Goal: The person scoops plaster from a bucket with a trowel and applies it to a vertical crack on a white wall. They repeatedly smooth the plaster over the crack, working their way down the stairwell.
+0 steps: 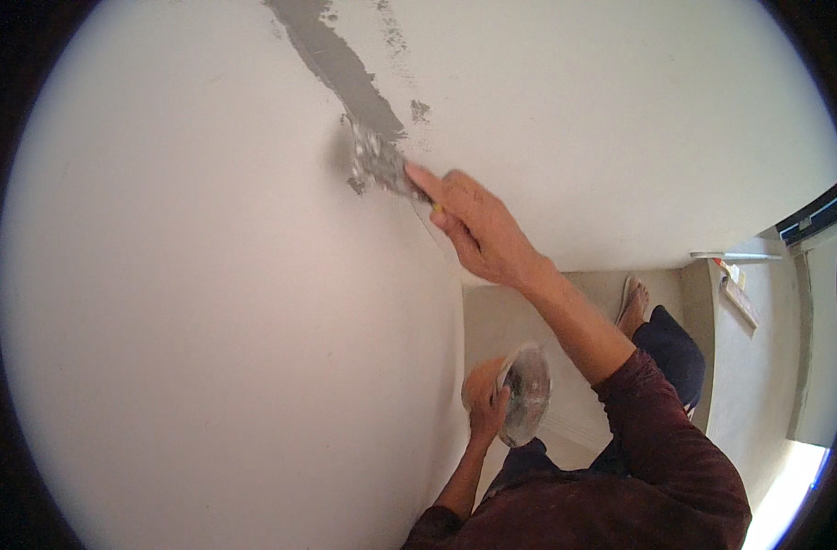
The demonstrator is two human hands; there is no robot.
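Observation:
My right hand grips a putty knife caked with grey filler and presses its blade against the white wall. Above the blade, a wet grey streak of filler runs diagonally up the wall corner. My left hand is lower down, near my body, holding a round dish smeared with grey filler, tilted on its edge. My right sleeve is dark red and pushed up past the wrist.
Two white wall faces meet at a corner running from the streak down past my hands. My foot in a sandal stands on the pale floor. A small tool lies on a ledge at right, beside a dark-framed opening.

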